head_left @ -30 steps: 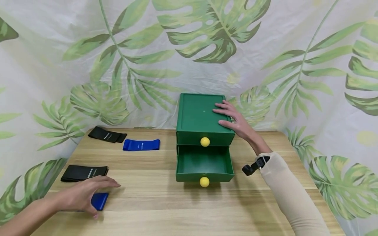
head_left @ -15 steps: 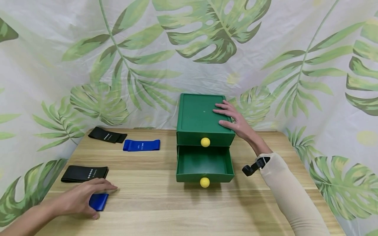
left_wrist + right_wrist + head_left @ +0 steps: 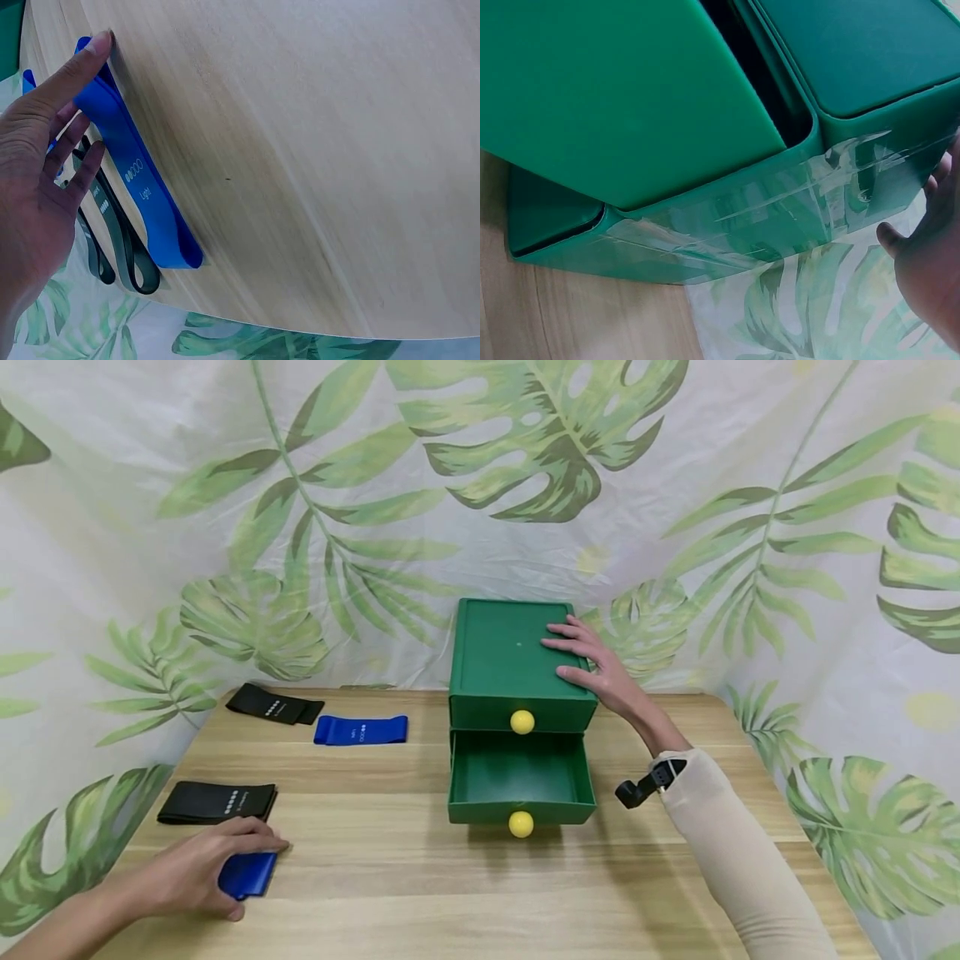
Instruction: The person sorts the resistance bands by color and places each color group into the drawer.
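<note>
My left hand point(image 3: 191, 868) reaches over a blue resistance band point(image 3: 247, 874) at the table's near left, thumb at its near edge and fingers at its far edge. The left wrist view shows this band point(image 3: 142, 176) marked "Light", with the thumb against one end; the hand hides part of it. My right hand point(image 3: 596, 664) rests with spread fingers on the top right edge of a green drawer cabinet point(image 3: 510, 647). Below the cabinet's top drawer, a drawer point(image 3: 521, 768) with a yellow knob point(image 3: 521, 824) is pulled out, and its inside shows no contents.
A black resistance band point(image 3: 217, 802) lies just beyond the left hand. Farther back are another black band point(image 3: 275, 703) and a second blue band point(image 3: 362, 730). Clear tape point(image 3: 780, 202) runs along the cabinet's side. A leaf-print cloth point(image 3: 375, 527) hangs behind the wooden table point(image 3: 360, 893).
My left hand has lowered and drawn back slightly to the left, thumb and fingers closing in around the near blue band, whose end now looks bent. The right hand stays put.
</note>
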{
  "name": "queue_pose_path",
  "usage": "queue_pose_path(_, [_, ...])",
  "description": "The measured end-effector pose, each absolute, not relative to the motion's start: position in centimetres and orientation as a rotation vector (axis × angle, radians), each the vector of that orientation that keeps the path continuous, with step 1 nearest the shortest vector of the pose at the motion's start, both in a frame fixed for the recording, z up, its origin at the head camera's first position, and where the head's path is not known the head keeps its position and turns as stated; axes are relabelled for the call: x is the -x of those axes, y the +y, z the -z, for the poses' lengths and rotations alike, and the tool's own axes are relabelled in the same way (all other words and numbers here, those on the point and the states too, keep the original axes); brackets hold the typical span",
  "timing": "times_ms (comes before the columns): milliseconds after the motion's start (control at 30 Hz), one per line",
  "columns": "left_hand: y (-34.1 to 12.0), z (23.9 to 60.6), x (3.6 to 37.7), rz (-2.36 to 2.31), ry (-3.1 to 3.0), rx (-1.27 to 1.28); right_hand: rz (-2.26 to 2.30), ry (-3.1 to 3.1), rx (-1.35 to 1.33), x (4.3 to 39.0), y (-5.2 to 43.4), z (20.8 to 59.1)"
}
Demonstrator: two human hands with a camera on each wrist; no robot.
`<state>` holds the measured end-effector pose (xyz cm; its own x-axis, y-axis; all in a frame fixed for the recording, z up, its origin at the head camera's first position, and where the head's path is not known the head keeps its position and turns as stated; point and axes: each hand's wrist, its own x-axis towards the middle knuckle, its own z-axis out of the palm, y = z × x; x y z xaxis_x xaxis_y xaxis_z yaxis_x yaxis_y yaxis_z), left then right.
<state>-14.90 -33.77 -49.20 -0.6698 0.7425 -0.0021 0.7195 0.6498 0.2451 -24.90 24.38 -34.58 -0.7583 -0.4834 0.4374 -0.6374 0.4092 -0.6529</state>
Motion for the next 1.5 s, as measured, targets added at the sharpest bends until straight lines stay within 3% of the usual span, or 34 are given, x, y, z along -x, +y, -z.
queue_pose_path(867, [-33.1,49.4,15.1,-0.445,2.759,-1.226,-1.275,-2.468,-0.990,24.8,24.4,34.7])
queue_pose_path(1233, [-32.1,49.6,15.4,-0.731,2.668,-1.228,-1.271,-2.468,-0.987,24.8,24.3,34.7])
queue_pose_path(1500, [-32.0,49.4,15.5,-0.585,2.697,-1.277,-1.285,-2.468,-0.983,24.9,24.3,34.7])
